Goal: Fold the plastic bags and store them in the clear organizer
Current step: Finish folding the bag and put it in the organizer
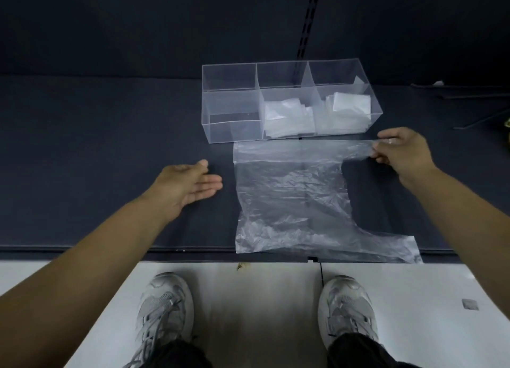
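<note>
The left hand, fingers straight and holding nothing, hovers beside the thin, crinkled translucent plastic bag, spread flat on the dark table before the clear compartmented organizer. Likely light, limp, slippery film, best taken at the handle strap the right hand pinches

Both arms are extended; the fingers of the left hand are held straight, and the plastic bag is pinched by the right hand.

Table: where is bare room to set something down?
Bare table lies left of the organizer and the bag, around the left hand. It is crowded at right, where the right hand pinches the bag beside the organizer.
</note>
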Motion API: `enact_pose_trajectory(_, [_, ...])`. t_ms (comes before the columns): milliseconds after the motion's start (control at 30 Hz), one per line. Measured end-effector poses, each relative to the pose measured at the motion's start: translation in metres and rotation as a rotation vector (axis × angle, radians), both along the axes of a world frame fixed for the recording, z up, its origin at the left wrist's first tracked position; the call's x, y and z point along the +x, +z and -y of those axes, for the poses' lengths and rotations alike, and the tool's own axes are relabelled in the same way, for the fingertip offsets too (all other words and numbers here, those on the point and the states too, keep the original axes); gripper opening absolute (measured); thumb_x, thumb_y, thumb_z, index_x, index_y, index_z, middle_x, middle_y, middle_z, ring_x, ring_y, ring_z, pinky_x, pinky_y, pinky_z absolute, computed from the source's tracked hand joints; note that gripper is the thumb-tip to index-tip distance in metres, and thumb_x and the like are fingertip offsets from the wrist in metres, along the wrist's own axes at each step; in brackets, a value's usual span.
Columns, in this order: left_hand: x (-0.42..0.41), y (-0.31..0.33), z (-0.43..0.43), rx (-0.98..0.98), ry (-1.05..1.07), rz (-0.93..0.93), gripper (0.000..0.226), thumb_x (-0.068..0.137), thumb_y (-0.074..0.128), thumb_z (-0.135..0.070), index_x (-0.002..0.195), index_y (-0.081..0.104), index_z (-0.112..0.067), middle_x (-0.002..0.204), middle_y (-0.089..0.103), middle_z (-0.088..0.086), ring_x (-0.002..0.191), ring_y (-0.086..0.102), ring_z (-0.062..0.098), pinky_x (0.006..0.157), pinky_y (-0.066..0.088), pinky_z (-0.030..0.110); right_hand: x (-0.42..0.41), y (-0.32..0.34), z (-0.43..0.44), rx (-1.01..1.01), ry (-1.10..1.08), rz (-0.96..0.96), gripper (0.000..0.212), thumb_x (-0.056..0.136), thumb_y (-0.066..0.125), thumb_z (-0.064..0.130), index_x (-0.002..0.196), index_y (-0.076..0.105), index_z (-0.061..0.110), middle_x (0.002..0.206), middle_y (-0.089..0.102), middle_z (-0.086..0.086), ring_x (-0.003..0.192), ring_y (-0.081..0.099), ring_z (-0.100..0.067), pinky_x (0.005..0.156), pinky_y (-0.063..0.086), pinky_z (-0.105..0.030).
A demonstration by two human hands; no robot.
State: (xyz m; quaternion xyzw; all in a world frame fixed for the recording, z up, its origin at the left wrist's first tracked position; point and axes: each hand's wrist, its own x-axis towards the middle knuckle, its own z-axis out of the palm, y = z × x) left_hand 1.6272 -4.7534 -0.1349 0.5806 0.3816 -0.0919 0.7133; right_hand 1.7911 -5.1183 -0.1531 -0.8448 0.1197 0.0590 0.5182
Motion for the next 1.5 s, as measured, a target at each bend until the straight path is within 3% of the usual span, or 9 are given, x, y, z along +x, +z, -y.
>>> enact_pose_trajectory(200, [0.004, 0.004, 0.033, -0.057, -0.403, -0.14, 0.036, 0.08, 0.07, -0.037, 0.106, 0.066, -0.012, 0.094, 0.075, 0.004, 0.056, 0.066, 0.01, 0.05, 0.048, 0.019, 0.0, -0.003, -0.01, -0.04, 0.042, 0.053, 0.012, 0.088, 0.061, 0.005, 0.098, 0.063, 0.012, 0.07, 0.062, -0.001, 0.044, 0.054, 0.004, 0.045, 0.043, -0.01])
enact_pose_trajectory(367, [-0.007, -0.007, 0.038, 0.088, -0.23, -0.102, 0.022, 0.078, 0.077, -0.022, 0.093, 0.069, -0.009, 0.055, 0.063, -0.004, 0.036, 0.037, 0.003, 0.034, 0.027, 0.014, 0.007, -0.004, -0.007, -0.04, -0.073, 0.058, 0.017, 0.086, 0.068, 0.011, 0.102, 0.064, 0.006, 0.07, 0.062, 0.0, 0.044, 0.055, 0.002, 0.044, 0.044, -0.011])
enact_pose_trajectory(467, [-0.02, -0.012, 0.038, 0.273, -0.113, -0.037, 0.033, 0.08, 0.076, -0.03, 0.1, 0.064, -0.007, 0.054, 0.058, -0.004, 0.037, 0.044, 0.004, 0.037, 0.036, 0.017, 0.003, 0.0, -0.005, -0.113, -0.177, 0.064, 0.031, 0.088, 0.065, 0.009, 0.117, 0.057, 0.002, 0.087, 0.064, -0.004, 0.068, 0.06, -0.009, 0.068, 0.055, -0.019])
enact_pose_trajectory(633, [-0.058, -0.019, 0.058, 0.985, -0.175, 0.331, 0.046, 0.097, 0.046, -0.044, 0.131, 0.045, -0.013, 0.116, 0.053, 0.004, 0.098, 0.054, 0.013, 0.09, 0.04, 0.022, -0.061, 0.033, -0.055, -0.452, 0.068, 0.497, 0.039, 0.088, 0.053, -0.002, 0.127, 0.052, 0.002, 0.134, 0.043, -0.019, 0.125, 0.043, -0.028, 0.108, 0.03, -0.023])
enact_pose_trajectory(733, [-0.072, -0.027, 0.078, 1.24, -0.614, 0.345, 0.064, 0.098, 0.02, -0.047, 0.151, 0.024, -0.01, 0.156, 0.025, 0.007, 0.145, 0.019, 0.023, 0.117, 0.011, 0.034, -0.139, 0.03, -0.131, -0.35, 0.515, 0.405, 0.05, 0.097, 0.047, 0.009, 0.146, 0.034, 0.006, 0.154, 0.028, -0.013, 0.145, 0.022, -0.023, 0.119, 0.016, -0.031])
enact_pose_trajectory(833, [-0.078, -0.036, 0.084, 1.538, -1.01, 0.323, 0.071, 0.092, 0.013, -0.05, 0.151, 0.019, -0.011, 0.159, 0.014, 0.011, 0.147, 0.005, 0.029, 0.119, 0.012, 0.051, -0.188, 0.006, -0.171, -0.504, 0.787, 0.278, 0.055, 0.103, 0.028, 0.035, 0.153, 0.013, 0.019, 0.162, 0.008, -0.002, 0.148, -0.002, -0.014, 0.121, -0.003, -0.036])
enact_pose_trajectory(1000, [-0.077, -0.042, 0.079, 1.538, -1.044, 0.345, 0.083, 0.09, 0.022, -0.069, 0.149, 0.029, -0.011, 0.156, 0.025, 0.012, 0.144, 0.023, 0.033, 0.112, 0.025, 0.059, -0.178, -0.024, -0.113, -0.921, 0.782, 0.266, 0.072, 0.089, -0.008, 0.064, 0.15, -0.011, 0.027, 0.161, -0.011, 0.001, 0.146, -0.016, -0.018, 0.118, -0.011, -0.043])
enact_pose_trajectory(1300, [-0.094, -0.045, 0.046, 1.611, -1.21, 0.493, 0.094, 0.086, 0.025, -0.078, 0.151, 0.025, -0.009, 0.159, 0.019, 0.012, 0.147, 0.017, 0.029, 0.114, 0.019, 0.053, -0.172, -0.004, -0.008, -0.891, 0.436, 0.336, 0.076, 0.094, 0.017, 0.063, 0.149, 0.029, 0.011, 0.156, 0.023, -0.014, 0.146, 0.018, -0.029, 0.119, 0.009, -0.047])
enact_pose_trajectory(1500, [-0.11, -0.053, 0.038, 1.65, -1.123, 0.87, 0.042, 0.1, 0.04, -0.027, 0.137, 0.05, -0.01, 0.144, 0.047, 0.008, 0.133, 0.045, 0.025, 0.109, 0.032, 0.044, -0.222, -0.017, 0.01, -0.782, 0.634, 0.49, 0.069, 0.079, 0.053, 0.051, 0.133, 0.047, 0.009, 0.139, 0.049, -0.01, 0.127, 0.042, -0.027, 0.11, 0.023, -0.041])
